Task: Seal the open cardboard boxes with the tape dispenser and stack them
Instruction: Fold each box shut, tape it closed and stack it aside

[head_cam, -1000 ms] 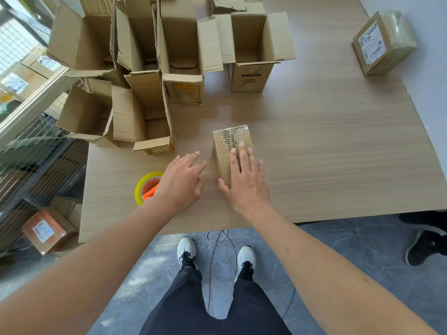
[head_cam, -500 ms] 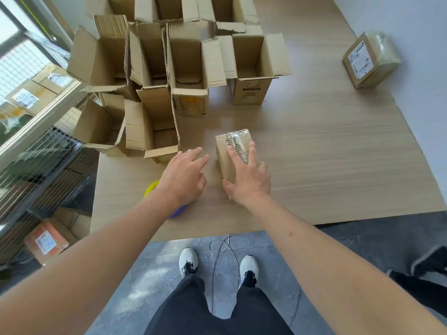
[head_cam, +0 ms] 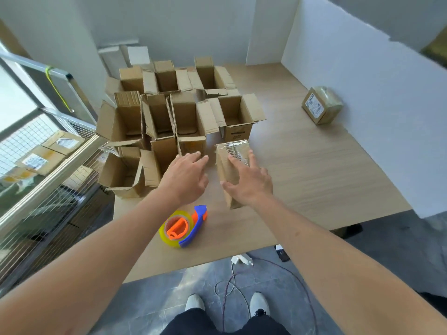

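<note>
Right hand (head_cam: 250,183) rests on the taped box (head_cam: 231,165), fingers extended flat on its top, thumb against its near side; left hand (head_cam: 185,178) hovers just left of that box, fingers loosely extended, holding nothing. Tape dispenser (head_cam: 183,226) lies on the table (head_cam: 314,170) nearer the person than the taped box; open cardboard boxes (head_cam: 169,117) cluster beyond and left of it; a second sealed box (head_cam: 321,105) sits far right.

I see a tape dispenser (head_cam: 185,226) that is blue and orange, with a yellow roll of tape. The open boxes (head_cam: 183,117) are plain brown. The taped box (head_cam: 232,165) is brown with shiny clear stripes on top. The table (head_cam: 314,170) is light wood with thin lines. My shoes (head_cam: 194,302) are white. The floor (head_cam: 387,250) is grey.
</note>
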Demonstrator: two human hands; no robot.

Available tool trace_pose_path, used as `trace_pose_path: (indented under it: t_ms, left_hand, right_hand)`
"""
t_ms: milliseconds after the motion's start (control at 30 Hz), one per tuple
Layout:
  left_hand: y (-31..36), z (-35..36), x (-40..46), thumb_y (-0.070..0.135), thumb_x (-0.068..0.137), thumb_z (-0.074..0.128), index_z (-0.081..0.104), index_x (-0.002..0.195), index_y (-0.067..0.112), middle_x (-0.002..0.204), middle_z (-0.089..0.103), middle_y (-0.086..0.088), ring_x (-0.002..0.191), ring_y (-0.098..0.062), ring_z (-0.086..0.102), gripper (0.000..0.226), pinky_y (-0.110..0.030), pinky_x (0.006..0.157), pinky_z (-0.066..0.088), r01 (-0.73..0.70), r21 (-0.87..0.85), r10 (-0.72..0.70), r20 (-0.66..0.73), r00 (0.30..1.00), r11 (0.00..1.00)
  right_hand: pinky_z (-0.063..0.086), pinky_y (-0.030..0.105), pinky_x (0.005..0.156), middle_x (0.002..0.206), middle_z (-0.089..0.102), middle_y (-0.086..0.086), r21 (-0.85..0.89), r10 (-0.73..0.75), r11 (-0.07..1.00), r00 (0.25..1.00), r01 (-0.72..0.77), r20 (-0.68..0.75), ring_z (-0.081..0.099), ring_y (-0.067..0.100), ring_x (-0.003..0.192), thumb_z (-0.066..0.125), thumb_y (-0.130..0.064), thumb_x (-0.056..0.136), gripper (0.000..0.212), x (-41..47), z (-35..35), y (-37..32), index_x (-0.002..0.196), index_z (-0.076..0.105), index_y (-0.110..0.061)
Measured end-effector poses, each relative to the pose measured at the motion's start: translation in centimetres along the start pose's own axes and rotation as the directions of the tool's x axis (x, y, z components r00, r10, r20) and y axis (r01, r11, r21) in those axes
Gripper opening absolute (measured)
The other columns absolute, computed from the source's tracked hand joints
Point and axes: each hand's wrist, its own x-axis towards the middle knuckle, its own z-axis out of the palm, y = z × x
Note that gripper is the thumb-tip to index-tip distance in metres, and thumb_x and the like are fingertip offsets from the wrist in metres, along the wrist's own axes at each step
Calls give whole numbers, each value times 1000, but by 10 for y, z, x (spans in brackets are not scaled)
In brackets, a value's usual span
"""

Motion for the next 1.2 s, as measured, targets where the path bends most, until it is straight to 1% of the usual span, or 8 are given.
trace_pose_path:
  t_ms: [167, 267, 400, 533, 633, 933, 1067, 1200]
  left_hand:
    - [7, -46, 0, 45, 103, 46, 42, 155, 18, 155, 45, -10, 143, -31, 41, 59, -52, 120, 27, -49, 29, 51, -57, 997, 998]
    - [16, -73, 2, 50, 104, 41, 41, 155, 20, 155, 45, -10, 143, -34, 39, 59, -53, 120, 26, -64, 39, 66, -58, 996, 997]
    - [37, -104, 8, 53, 106, 33, 35, 157, 19, 162, 37, -10, 150, -37, 31, 61, -55, 123, 23, -66, 60, 70, -68, 995, 996]
    - [67, -125, 13, 52, 107, 27, 35, 157, 16, 165, 32, -8, 152, -31, 27, 62, -53, 123, 22, -62, 68, 69, -98, 993, 996]
    - [94, -135, 18, 52, 108, 26, 30, 160, 17, 168, 25, -6, 155, -29, 22, 63, -51, 124, 20, -45, 51, 50, -97, 994, 998]
    - [209, -127, 28, 49, 108, 30, 36, 157, 15, 163, 34, -7, 147, -32, 35, 60, -47, 119, 30, -27, 103, 40, -122, 992, 994]
    - [252, -115, 39, 49, 107, 34, 45, 150, 15, 155, 44, -8, 140, -33, 42, 56, -49, 115, 35, -13, 113, 26, -114, 993, 993]
    - [293, -100, 50, 49, 106, 34, 43, 151, 18, 155, 43, -7, 135, -38, 44, 56, -54, 113, 37, 0, 96, 7, -70, 998, 995]
  right_hand:
    - [40, 47, 108, 169, 12, 3, -10, 18, 1000, 997, -19, -79, 46, 44, 130, 55, -76, 80, 80, -13, -49, -10, 151, 24, -57]
    - [41, 47, 105, 168, 16, 4, -6, 23, 1000, 991, -24, -134, 47, 43, 128, 53, -77, 81, 80, -21, -79, -11, 152, 25, -55]
    - [41, 46, 104, 166, 20, 3, 5, 39, 999, 983, -38, -180, 48, 40, 127, 54, -74, 81, 78, -30, -120, 0, 151, 30, -52]
    - [41, 45, 105, 165, 22, 3, 20, 53, 999, 975, -50, -215, 48, 39, 128, 55, -73, 80, 77, -37, -156, 21, 151, 33, -51]
    - [41, 45, 105, 164, 24, 3, 31, 50, 999, 969, -44, -244, 48, 39, 128, 54, -72, 80, 77, -42, -178, 46, 151, 33, -52]
    - [43, 44, 104, 159, 29, 2, 33, 44, 999, 971, -37, -237, 45, 40, 132, 55, -70, 79, 74, -63, -220, 158, 148, 37, -50]
    - [42, 44, 104, 159, 30, 1, 24, 35, 999, 971, -31, -235, 47, 40, 130, 56, -70, 79, 74, -68, -231, 205, 149, 38, -50]
    - [42, 43, 103, 159, 29, 1, 24, 41, 999, 972, -36, -232, 49, 39, 128, 56, -70, 80, 72, -70, -237, 251, 147, 39, -50]
